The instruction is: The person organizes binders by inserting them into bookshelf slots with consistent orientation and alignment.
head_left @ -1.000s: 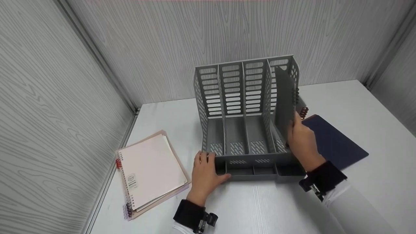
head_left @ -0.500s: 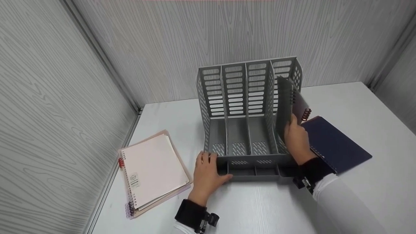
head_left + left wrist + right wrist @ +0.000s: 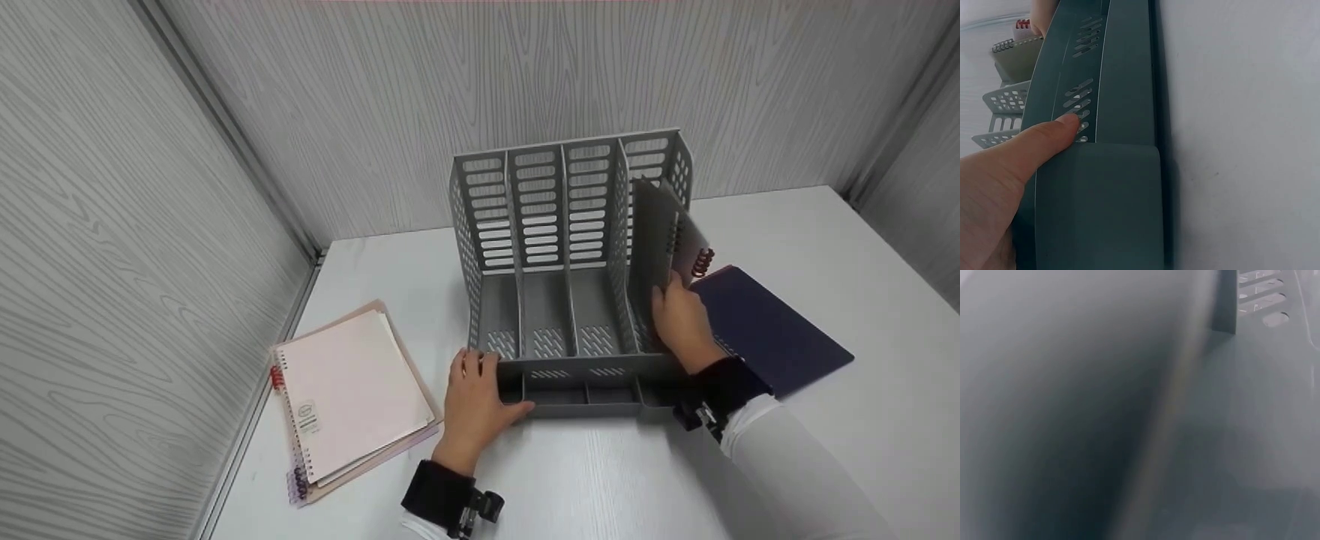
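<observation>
A grey file organizer [image 3: 540, 365] with upright dividers stands on the table in the head view. My left hand [image 3: 474, 401] grips its front left corner; in the left wrist view the thumb [image 3: 1044, 143] lies across the slotted front wall. At the rightmost slot, my right hand [image 3: 682, 322] pinches the near edge of a dark grey spiral notebook [image 3: 651, 232], which stands upright inside. Beside it leans another notebook with a red coil [image 3: 703, 262]. Close up and blurred, a notebook cover [image 3: 1072, 382] fills much of the right wrist view, hiding the fingers.
Left of the organizer lies a stack of spiral notebooks with a pale pink one [image 3: 352, 397] on top. A navy notebook [image 3: 780, 330] lies flat to the right, partly behind my right wrist. Wood-grain panels [image 3: 375, 112] enclose the table's back and sides.
The dark grey notebook has come down lower in the rightmost slot, my right hand moving with it. More of the red-coil notebook shows. My left hand stays on the corner.
</observation>
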{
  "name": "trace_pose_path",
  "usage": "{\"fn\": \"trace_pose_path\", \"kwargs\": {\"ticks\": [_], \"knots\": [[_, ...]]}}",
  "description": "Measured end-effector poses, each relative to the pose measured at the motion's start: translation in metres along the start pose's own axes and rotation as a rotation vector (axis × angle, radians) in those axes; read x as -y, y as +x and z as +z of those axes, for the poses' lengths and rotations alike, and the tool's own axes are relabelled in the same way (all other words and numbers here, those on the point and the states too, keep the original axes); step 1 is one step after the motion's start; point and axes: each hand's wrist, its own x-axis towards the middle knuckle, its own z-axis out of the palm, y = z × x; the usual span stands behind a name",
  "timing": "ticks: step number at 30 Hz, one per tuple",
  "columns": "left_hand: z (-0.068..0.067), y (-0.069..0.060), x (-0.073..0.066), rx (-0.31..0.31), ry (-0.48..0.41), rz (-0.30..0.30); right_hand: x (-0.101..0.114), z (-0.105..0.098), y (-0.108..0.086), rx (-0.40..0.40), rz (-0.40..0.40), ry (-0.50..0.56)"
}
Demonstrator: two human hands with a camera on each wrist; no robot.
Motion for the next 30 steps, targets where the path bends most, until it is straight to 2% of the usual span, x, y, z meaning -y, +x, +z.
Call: {"fn": "trace_pose_path", "kwargs": {"ticks": [3, 11, 20, 24, 27, 30], "knots": [[0.000, 0.000, 0.000, 0.005, -0.012, -0.006, -0.001, -0.002, -0.001, 0.003, 0.002, -0.004], [0.001, 0.001, 0.000, 0.038, -0.021, -0.022, -0.005, -0.010, -0.006, -0.021, -0.055, -0.018], [0.000, 0.000, 0.000, 0.026, -0.015, -0.012, -0.012, -0.026, -0.020, 0.049, -0.092, -0.013], [-0.001, -0.001, 0.000, 0.013, -0.015, -0.003, -0.018, -0.034, -0.028, 0.063, -0.128, 0.024], [-0.001, -0.001, -0.001, -0.011, -0.008, 0.010, -0.027, -0.038, -0.034, 0.011, -0.164, 0.072], [-0.002, -0.001, 0.000, -0.030, -0.004, 0.023, -0.039, -0.042, -0.037, -0.064, -0.157, 0.111]]}}
